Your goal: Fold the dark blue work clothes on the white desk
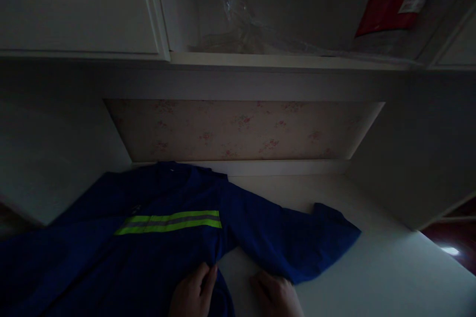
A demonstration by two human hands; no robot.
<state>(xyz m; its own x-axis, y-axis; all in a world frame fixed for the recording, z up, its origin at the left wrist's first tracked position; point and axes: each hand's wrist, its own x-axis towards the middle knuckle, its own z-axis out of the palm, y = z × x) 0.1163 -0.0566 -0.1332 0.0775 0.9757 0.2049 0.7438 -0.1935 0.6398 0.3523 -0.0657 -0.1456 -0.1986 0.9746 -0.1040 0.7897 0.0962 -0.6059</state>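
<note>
On the near edge of the white table (372,267), we pinch the blue jacket (111,252) with our left hand (193,294); our right hand (275,294) presses its sleeve (290,242) flat-fingered. Smooth evenly.

A jacket (148,237) lay spread on the surface (372,267), toward its left side, with one sleeve (290,237) reaching out to the right, two hands at its near edge, the left hand (193,292) beside the right hand (277,294), and a shelf (282,59) above, behind them.
</note>
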